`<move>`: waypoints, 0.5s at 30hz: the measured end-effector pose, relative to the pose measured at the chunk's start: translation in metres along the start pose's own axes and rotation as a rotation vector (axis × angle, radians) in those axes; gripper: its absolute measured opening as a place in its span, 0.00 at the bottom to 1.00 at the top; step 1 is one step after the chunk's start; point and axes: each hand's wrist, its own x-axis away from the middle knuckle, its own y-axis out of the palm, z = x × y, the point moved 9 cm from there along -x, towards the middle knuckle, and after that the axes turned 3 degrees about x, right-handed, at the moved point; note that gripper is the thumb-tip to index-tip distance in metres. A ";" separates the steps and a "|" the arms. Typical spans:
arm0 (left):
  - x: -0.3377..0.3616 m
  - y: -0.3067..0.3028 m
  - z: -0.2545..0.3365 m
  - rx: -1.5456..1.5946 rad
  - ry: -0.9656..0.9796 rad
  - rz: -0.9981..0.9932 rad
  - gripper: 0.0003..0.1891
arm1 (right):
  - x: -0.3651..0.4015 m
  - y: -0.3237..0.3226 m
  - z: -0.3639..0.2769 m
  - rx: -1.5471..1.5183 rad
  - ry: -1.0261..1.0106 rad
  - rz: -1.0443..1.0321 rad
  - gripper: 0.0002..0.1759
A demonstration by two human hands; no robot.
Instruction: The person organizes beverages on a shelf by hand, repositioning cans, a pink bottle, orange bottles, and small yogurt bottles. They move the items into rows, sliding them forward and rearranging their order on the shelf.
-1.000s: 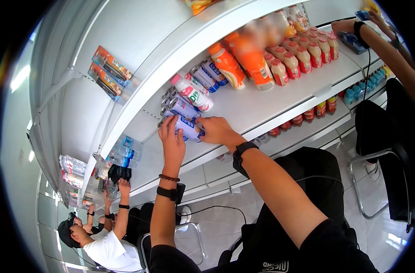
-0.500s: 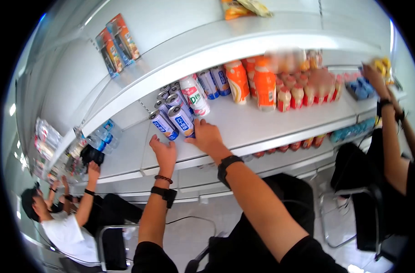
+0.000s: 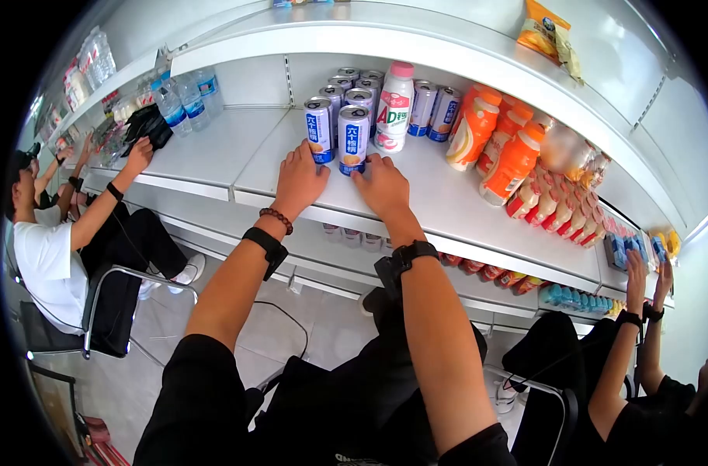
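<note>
Cans: two blue-label ones at the front of the shelf (image 3: 424, 194), upright, side by side and almost touching. Both sit just ahead of the fingertips, between the two hands.

- left can (image 3: 318, 128): just beyond the left hand (image 3: 300, 180), slightly to its right. Fingers reach alongside the can's base; can't tell if they touch it.
- right can (image 3: 353, 140): just ahead of the right hand (image 3: 381, 186), slightly to its left. Fingertips are at the can's base, contact looks likely, no wrap around it.
- Both hands: palm down on the shelf, fingers extended and loosely spread, nothing held. The hands are close together, the gap between them lining up with the right can.
- Wrists: bead bracelet (image 3: 276, 220) and black band (image 3: 265, 245) on the left, black watch (image 3: 412, 252) on the right.

Around the hands:
- more cans (image 3: 346, 84) in rows straight behind the front pair.
- white bottle with pink cap (image 3: 393, 105) beyond the right hand, just right of the right can.
- orange bottles (image 3: 509, 159) further right of the right hand, small red-capped bottles (image 3: 556, 211) past them.
- water bottles (image 3: 179, 101) well left of the left hand.
- snack bag (image 3: 544, 31) on the upper shelf, up and right.

Others: a seated person far left has a hand (image 3: 139, 151) on a black item (image 3: 148, 124); another person far right has both hands raised to the shelf end (image 3: 633, 264).
</note>
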 end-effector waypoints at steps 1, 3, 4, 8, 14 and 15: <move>0.000 -0.001 0.003 -0.005 -0.001 -0.016 0.31 | 0.000 -0.002 0.000 -0.007 0.017 -0.014 0.25; 0.002 -0.004 0.006 -0.041 0.037 0.055 0.29 | 0.000 -0.004 -0.001 -0.007 0.043 -0.031 0.26; 0.003 -0.005 0.008 -0.061 0.057 0.089 0.28 | -0.002 -0.005 -0.002 -0.001 0.050 -0.033 0.26; -0.001 -0.003 0.005 -0.021 0.002 0.043 0.25 | -0.011 -0.004 -0.001 0.051 0.056 -0.004 0.26; -0.001 -0.002 0.004 -0.035 -0.025 0.015 0.21 | -0.009 -0.008 -0.002 0.040 0.054 -0.017 0.28; -0.002 -0.004 0.005 -0.021 -0.023 0.007 0.20 | -0.011 -0.009 0.000 0.020 0.070 -0.029 0.28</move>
